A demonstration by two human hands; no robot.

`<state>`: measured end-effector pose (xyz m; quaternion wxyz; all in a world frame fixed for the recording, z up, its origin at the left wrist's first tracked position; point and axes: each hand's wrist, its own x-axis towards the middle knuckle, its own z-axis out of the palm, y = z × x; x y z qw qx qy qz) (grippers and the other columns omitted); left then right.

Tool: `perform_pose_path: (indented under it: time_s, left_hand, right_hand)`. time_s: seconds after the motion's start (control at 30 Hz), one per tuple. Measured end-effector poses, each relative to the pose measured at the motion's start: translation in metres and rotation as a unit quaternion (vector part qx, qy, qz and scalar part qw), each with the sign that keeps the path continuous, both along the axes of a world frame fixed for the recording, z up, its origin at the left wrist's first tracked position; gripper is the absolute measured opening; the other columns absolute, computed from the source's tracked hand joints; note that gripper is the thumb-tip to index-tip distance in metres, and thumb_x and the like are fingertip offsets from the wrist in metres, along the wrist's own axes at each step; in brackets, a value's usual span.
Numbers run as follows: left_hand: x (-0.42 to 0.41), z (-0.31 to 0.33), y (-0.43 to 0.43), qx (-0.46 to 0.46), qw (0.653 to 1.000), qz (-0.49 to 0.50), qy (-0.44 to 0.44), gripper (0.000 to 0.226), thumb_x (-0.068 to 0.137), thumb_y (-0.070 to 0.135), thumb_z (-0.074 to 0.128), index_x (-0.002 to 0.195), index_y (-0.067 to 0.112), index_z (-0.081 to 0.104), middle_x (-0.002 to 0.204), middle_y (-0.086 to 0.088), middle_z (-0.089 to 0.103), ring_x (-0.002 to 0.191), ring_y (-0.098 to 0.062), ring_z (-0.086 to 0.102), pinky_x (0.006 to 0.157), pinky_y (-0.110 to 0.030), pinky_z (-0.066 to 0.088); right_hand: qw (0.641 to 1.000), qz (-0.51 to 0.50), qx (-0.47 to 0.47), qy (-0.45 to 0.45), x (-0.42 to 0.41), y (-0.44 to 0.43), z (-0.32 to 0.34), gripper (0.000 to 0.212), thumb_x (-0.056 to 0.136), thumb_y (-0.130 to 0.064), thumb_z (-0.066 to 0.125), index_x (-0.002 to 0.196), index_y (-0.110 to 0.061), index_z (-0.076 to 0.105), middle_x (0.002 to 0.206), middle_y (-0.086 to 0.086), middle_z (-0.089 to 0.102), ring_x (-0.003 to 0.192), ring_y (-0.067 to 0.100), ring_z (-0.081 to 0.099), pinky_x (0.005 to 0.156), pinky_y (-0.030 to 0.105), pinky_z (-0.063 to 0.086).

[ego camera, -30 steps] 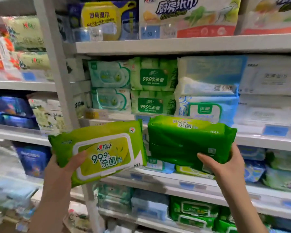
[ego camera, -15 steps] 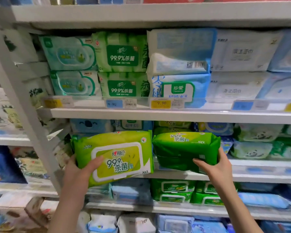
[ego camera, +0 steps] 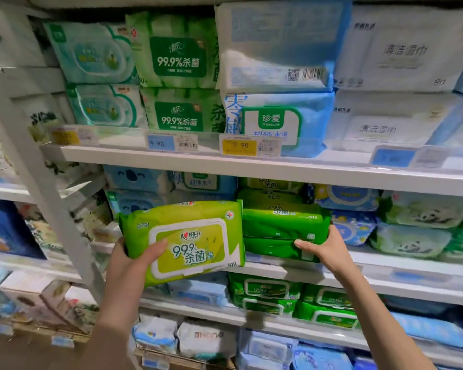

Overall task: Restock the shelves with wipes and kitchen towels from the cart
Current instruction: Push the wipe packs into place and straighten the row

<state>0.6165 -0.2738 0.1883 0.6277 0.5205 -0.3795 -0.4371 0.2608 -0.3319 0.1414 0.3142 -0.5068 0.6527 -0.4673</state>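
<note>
**Two packs of wipes, one per hand**

Both of my hands are up in front of the shelving, each grasping a pack. My left hand [ego camera: 134, 260] holds the lime-green pack [ego camera: 187, 241] by its lower left corner, with the thumb lying across the white-rimmed label and the fingers hidden behind. The pack faces me, slightly tilted, out in front of the middle shelf [ego camera: 412, 265]. Its right edge is just beside the other pack.

My right hand [ego camera: 324, 247] grips the dark green pack [ego camera: 284, 231] at its right end. The thumb is pressed on the near face and the fingers are wrapped round the back. This pack lies flat at the front lip of the middle shelf, long side toward me. I cannot tell whether it rests on the board or hangs just above it.

Directly behind it sits a stack of matching green packs [ego camera: 267, 193], with blue packs to the left and panda-printed packs [ego camera: 422, 212] to the right.

One level down, more green packs [ego camera: 267, 289] lie in a row.

Above, the upper shelf [ego camera: 251, 166] carries a yellow price tag [ego camera: 239, 145] and a blue price tag [ego camera: 159, 142] on its clear front strip. Green, mint and pale blue wipes are stacked two high behind it. A white upright post [ego camera: 38, 182] slants down the left side.
</note>
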Motion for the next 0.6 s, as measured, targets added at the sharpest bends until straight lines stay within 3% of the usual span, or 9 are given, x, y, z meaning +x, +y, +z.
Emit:
perform_pose_path:
  time_s: [0.07, 0.3, 0.43, 0.6]
  left_hand:
    - [0.0, 0.001, 0.001, -0.001, 1.0, -0.004, -0.014, 0.064, 0.06, 0.032, 0.083, 0.119, 0.023, 0.059, 0.102, 0.002, 0.072, 0.092, -0.02, 0.069, 0.074, -0.034, 0.051]
    - [-0.004, 0.005, 0.0, -0.003, 1.0, -0.01, -0.03, 0.079, 0.05, 0.046, 0.08, 0.123, 0.024, 0.059, 0.106, 0.004, 0.072, 0.096, -0.017, 0.069, 0.083, -0.036, 0.052]
    - [-0.005, 0.004, -0.002, -0.008, 0.999, -0.018, -0.033, 0.067, 0.061, 0.033, 0.08, 0.123, 0.021, 0.058, 0.107, 0.002, 0.072, 0.096, -0.018, 0.069, 0.08, -0.034, 0.052]
    - [-0.004, 0.003, -0.005, -0.012, 1.0, -0.015, -0.015, 0.071, 0.059, 0.027, 0.083, 0.125, 0.02, 0.056, 0.109, -0.001, 0.071, 0.093, -0.017, 0.07, 0.075, -0.03, 0.052]
  right_hand:
    - [1.0, 0.009, 0.008, 0.007, -0.004, -0.004, 0.0, 0.082, 0.051, -0.038, 0.09, 0.118, -0.012, 0.052, 0.111, 0.004, 0.066, 0.1, 0.021, 0.063, 0.09, 0.046, 0.052]
    - [0.999, 0.026, 0.001, 0.038, -0.008, -0.008, 0.0, 0.064, 0.059, -0.027, 0.09, 0.113, -0.012, 0.058, 0.104, 0.0, 0.069, 0.096, 0.018, 0.065, 0.085, 0.036, 0.052]
    - [0.998, -0.001, -0.025, 0.063, 0.0, -0.002, 0.006, 0.059, 0.062, -0.021, 0.089, 0.104, -0.01, 0.049, 0.098, 0.0, 0.06, 0.09, 0.019, 0.057, 0.077, 0.03, 0.044]
    - [0.992, -0.027, -0.054, 0.107, 0.01, -0.009, 0.012, 0.058, 0.064, -0.022, 0.088, 0.099, -0.01, 0.044, 0.091, 0.0, 0.054, 0.088, 0.021, 0.053, 0.069, 0.028, 0.041]
